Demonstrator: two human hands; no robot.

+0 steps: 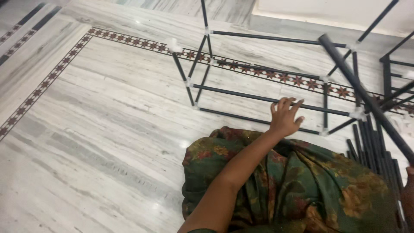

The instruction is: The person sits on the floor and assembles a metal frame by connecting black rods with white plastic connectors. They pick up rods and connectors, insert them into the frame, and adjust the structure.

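The left hand (284,117), fingers (290,103) spread, rests against a thin black metal rod (241,96) of the white-jointed frame (202,56) on the glossy veined marble floor (108,129). The right hand (409,190), barely visible at the edge, seems to hold a thick black tube (366,97); its fingers are hidden.

A grey-veined marble floor (108,129) with a red star-patterned border strip (129,39) meets a pale wall (323,11).

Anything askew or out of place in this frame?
The frame of black rods looks unfinished: one corner connector has open sockets. A loose rod slants across it from the right hand. Spare rods lie on the floor. The left hand reaches toward the frame.
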